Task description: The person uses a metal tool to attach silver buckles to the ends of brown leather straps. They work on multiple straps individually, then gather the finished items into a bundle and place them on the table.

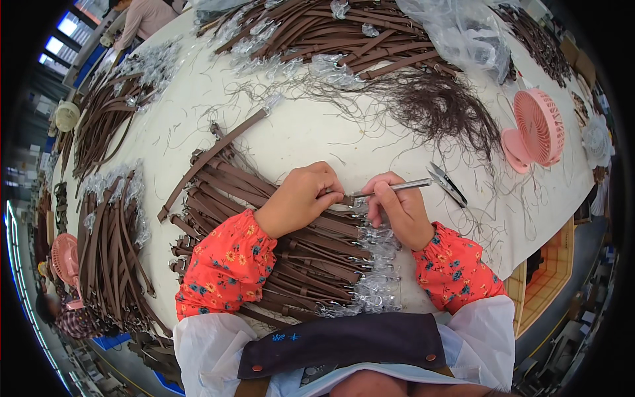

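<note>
pink fan [539,127]: right | second pink fan [65,257]: far left | yellowish crate [553,279]: lower right

A white desk [304,139] spreads across the frame. A heap of brown straps [319,257] lies at centre, a strap bundle [109,245] at left, a strap pile [337,33] up top; rightward, tangled threads [443,109] (strands scatter widely), snips [448,185], a pink fan [537,126].

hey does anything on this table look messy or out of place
Yes: a tangle of dark threads sprawls left of the pink fan, and one brown strap lies crosswise over the strap pile, unlike its neighbours.
</note>
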